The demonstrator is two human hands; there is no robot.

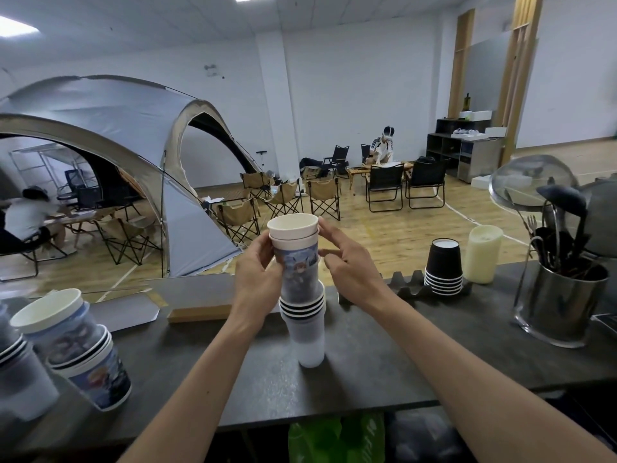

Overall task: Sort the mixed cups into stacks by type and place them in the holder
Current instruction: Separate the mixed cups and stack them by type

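Standing on a dark speckled counter [350, 372], a mixed cup stack [302, 292] rises at centre. The left hand [258, 272] grips its printed upper cups; the right hand [347, 259] touches the rim with relaxed, spread fingers. Far right, upturned black cups [444, 265] sit in a grey holder [409, 284] beside a pale candle [482, 253] and a steel utensil pot [557, 304]. More cups [76, 345] lean near left. Beyond lie wooden flooring [394, 225], a grey tent [127, 135] and folding chairs [322, 197].

Both forearms bare, no sleeves; left hand [258, 275], right hand [350, 262] ungloved.
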